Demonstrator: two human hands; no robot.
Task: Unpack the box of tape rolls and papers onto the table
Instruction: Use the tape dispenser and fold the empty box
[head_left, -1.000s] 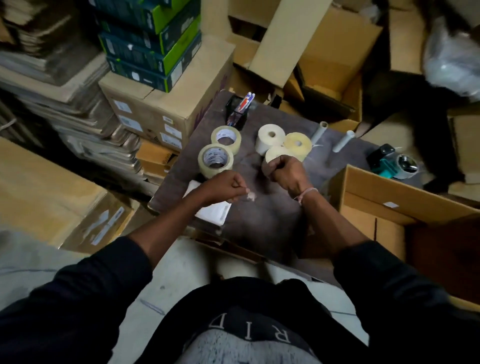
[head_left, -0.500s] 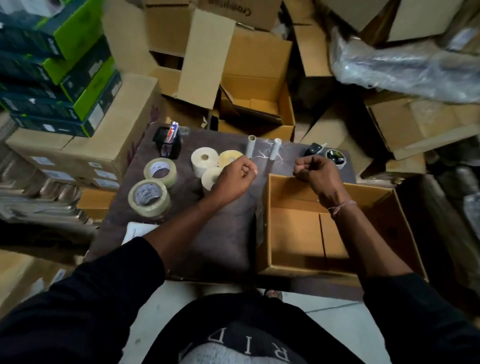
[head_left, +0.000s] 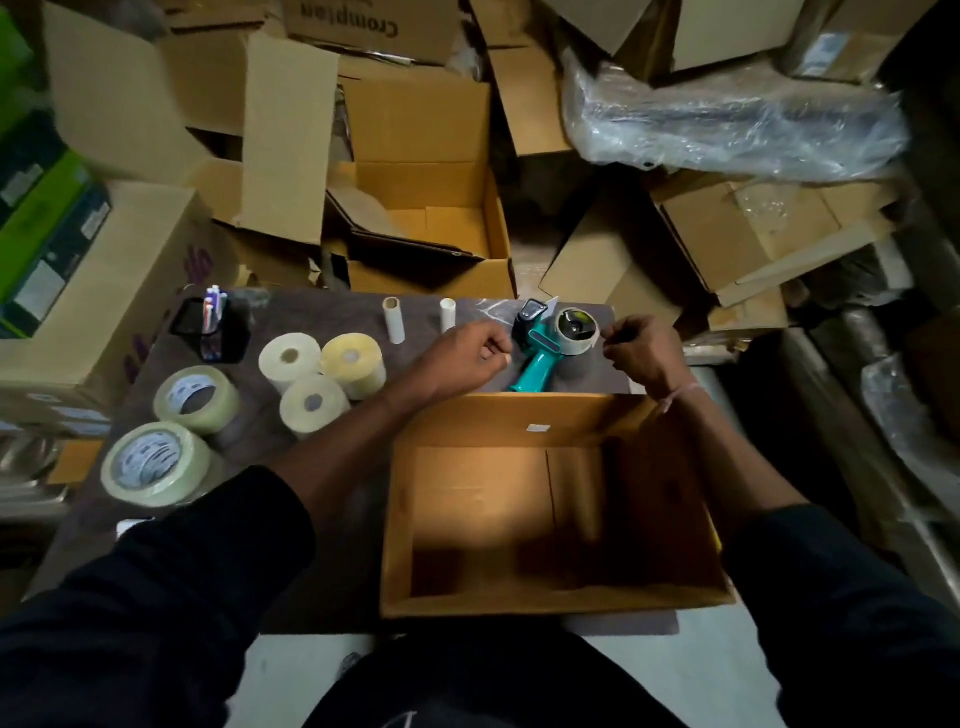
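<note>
An open cardboard box stands on the dark table in front of me, and I see nothing inside it. Two clear tape rolls lie at the left. Three pale label rolls cluster in the middle. Two white tubes lie at the far edge. A teal tape dispenser rests beyond the box. My left hand is fisted just left of it. My right hand is closed beside the dispenser's roll; whether it pinches anything is unclear.
A black pen holder stands at the table's far left. A white paper's corner shows by my left sleeve. Open and flattened cartons pile behind the table, a plastic-wrapped bundle at the right, stacked boxes at the left.
The view has swung right and both hands have moved from the label rolls to the far side of the box, either side of the tape dispenser.
</note>
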